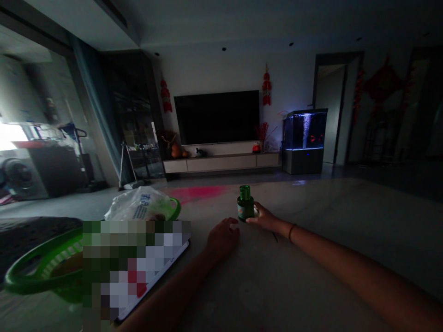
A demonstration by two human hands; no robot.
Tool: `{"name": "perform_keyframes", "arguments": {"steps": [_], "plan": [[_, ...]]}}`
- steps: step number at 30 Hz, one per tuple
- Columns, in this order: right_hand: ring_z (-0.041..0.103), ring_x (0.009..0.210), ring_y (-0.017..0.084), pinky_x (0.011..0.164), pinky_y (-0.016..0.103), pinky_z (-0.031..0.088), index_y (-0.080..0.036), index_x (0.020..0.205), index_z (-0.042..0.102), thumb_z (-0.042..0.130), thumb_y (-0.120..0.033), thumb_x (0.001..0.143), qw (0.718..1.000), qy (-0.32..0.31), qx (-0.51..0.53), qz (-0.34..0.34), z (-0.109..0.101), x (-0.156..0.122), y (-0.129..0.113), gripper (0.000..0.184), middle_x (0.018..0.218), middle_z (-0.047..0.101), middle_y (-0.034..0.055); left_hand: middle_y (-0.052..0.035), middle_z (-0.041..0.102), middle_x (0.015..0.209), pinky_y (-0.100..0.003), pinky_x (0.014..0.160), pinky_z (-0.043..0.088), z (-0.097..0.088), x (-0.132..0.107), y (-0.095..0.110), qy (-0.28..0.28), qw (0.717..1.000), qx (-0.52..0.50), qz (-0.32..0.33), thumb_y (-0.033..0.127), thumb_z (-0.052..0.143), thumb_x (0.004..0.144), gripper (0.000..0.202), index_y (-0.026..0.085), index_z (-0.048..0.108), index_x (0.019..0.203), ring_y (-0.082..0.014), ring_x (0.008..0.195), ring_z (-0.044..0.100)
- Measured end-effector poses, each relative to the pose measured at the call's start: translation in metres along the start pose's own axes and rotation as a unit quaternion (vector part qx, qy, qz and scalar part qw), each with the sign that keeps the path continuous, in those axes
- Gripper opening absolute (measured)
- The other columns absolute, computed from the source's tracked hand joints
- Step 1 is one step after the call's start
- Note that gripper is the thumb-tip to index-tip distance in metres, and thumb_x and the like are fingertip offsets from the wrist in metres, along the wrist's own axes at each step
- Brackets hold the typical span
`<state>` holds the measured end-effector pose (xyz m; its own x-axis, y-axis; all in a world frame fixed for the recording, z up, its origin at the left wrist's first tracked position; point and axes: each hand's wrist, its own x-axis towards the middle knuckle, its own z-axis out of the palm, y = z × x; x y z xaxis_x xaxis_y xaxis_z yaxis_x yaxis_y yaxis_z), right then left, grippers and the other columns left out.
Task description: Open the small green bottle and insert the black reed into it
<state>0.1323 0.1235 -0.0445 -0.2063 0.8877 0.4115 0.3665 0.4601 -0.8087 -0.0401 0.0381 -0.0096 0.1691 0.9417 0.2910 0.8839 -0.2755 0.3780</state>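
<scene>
A small green bottle [245, 211] with a green cap stands upright on the table, a label on its front. My right hand [263, 217] reaches in from the right and grips the bottle's lower side, thumb in front and the other fingers partly hidden behind it. Just left of the bottle, my left hand [223, 237] rests low over the tabletop. Its fingers are loosely bent and apart, with nothing visible in them, and a small gap separates them from the bottle.
To the left is a green basket [26, 281] with a white plastic bag [133, 203] on it. A flat pale-edged object [162, 269], mostly pixelated, lies beside it. Beyond the table [311, 286] are a television [218, 117] and a lit fish tank [306, 131].
</scene>
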Motion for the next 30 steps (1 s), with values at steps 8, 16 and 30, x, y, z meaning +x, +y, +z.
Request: {"name": "perform_keyframes", "arguments": {"steps": [8, 16, 30], "plan": [[0.045, 0.109, 0.02, 0.087, 0.031, 0.036, -0.018, 0.101, 0.047, 0.057, -0.023, 0.057, 0.986, 0.037, 0.133, 0.093, -0.012, -0.004, -0.011, 0.046, 0.115, 0.05, 0.0093, -0.0013, 0.059, 0.09, -0.02, 0.065, 0.037, 0.0, 0.001, 0.0, 0.009, 1.0, 0.017, 0.008, 0.025, 0.044, 0.078, 0.018, 0.021, 0.054, 0.092, -0.0117, 0.075, 0.055], [0.042, 0.052, 0.01, 0.05, 0.021, 0.031, -0.019, 0.058, 0.04, 0.048, -0.024, 0.058, 0.985, 0.144, 0.034, 0.09, -0.033, -0.046, -0.015, 0.009, 0.053, 0.043, -0.0047, 0.0013, 0.048, 0.06, -0.023, 0.052, 0.024, -0.005, -0.003, -0.003, 0.03, 0.997, 0.077, 0.013, 0.009, 0.037, 0.071, 0.017, 0.016, 0.049, 0.061, -0.0107, 0.056, 0.043], [0.017, 0.045, 0.006, 0.044, 0.021, 0.013, -0.021, 0.047, 0.016, 0.039, -0.019, 0.057, 0.988, 0.136, -0.063, 0.039, -0.047, -0.093, -0.035, 0.025, 0.047, 0.015, -0.0081, -0.0004, 0.05, 0.062, -0.022, 0.05, 0.024, -0.027, -0.046, 0.022, -0.021, 0.991, 0.123, 0.055, 0.01, 0.036, 0.073, 0.02, 0.016, 0.052, 0.061, -0.0108, 0.057, 0.045]]}}
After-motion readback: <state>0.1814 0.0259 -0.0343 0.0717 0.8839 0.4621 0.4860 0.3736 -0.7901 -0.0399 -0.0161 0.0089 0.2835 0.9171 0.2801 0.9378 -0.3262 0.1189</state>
